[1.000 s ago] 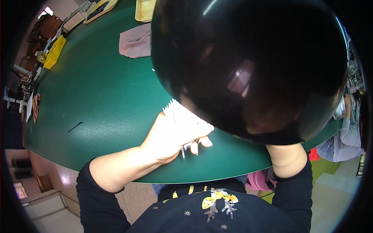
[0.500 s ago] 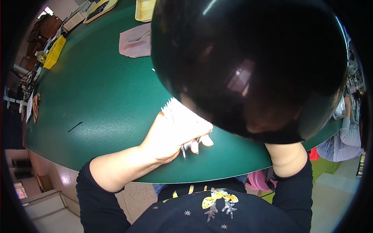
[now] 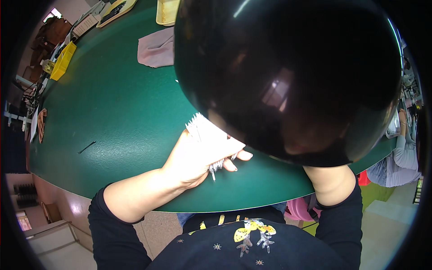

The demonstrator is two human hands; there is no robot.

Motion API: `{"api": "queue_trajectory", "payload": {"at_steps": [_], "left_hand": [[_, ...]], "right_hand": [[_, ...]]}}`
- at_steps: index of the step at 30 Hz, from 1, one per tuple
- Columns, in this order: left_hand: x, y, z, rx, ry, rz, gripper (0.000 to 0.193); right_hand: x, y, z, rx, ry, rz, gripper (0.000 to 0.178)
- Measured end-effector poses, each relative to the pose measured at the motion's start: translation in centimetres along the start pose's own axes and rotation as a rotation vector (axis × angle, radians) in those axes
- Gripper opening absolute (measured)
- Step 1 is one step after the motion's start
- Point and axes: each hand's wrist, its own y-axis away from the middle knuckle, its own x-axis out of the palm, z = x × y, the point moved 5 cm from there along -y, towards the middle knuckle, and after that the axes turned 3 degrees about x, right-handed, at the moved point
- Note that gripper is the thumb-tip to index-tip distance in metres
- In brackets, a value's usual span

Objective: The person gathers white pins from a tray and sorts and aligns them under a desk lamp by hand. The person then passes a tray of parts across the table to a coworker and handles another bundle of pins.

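A bundle of thin white sticks with narrow pointed tips (image 3: pixel 197 127), looking like pen refills, is gripped in my left hand (image 3: pixel 191 155). The tips fan out above the thumb side, and the other ends poke out below the palm. Strong light washes out much of the hand and bundle. Two of its fingertips show past the bundle on the right. A large glossy black dome (image 3: pixel 288 81), like a lamp shade, covers the upper right of the view. My right forearm (image 3: pixel 330 182) goes under it; the right hand itself is hidden there.
The green table (image 3: pixel 112 108) carries a thin dark stick (image 3: pixel 87 147) on the left and a pinkish cloth (image 3: pixel 155 48) farther back. A yellow bin (image 3: pixel 63 60) and cream trays (image 3: pixel 166 12) stand along the far side. Another person's sleeve (image 3: pixel 405 157) shows at the right.
The fingertips of my left hand have spread outward to the right, away from the lower end of the bundle. The right forearm has shifted very slightly left.
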Motion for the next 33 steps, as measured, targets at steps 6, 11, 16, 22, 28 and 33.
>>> {"api": "queue_trajectory", "payload": {"at_steps": [6,11,16,22,28,33], "left_hand": [[-0.1,0.3,0.1,-0.154,0.018,-0.05,0.007],[-0.1,0.4,0.1,-0.143,0.038,-0.017,0.01],[-0.1,0.3,-0.1,-0.139,-0.036,-0.033,0.011],[-0.2,0.5,0.3,-0.166,-0.065,-0.018,0.011],[-0.3,0.2,0.6,-0.113,0.002,-0.022,0.012],[-0.2,0.4,0.3,-0.159,-0.036,-0.038,0.012]], "right_hand": [[-0.1,-0.5,0.2,0.019,-0.025,-0.022,0.023],[-0.1,-1.0,0.1,0.036,-0.046,-0.026,0.024],[0.1,-1.2,0.1,0.047,-0.047,-0.032,0.025],[0.4,-1.1,0.2,0.066,-0.033,-0.027,0.027],[1.1,-0.6,-0.6,0.226,-0.157,-0.008,0.029],[0.7,-0.8,0.5,-0.088,0.298,-0.03,0.026]]}}
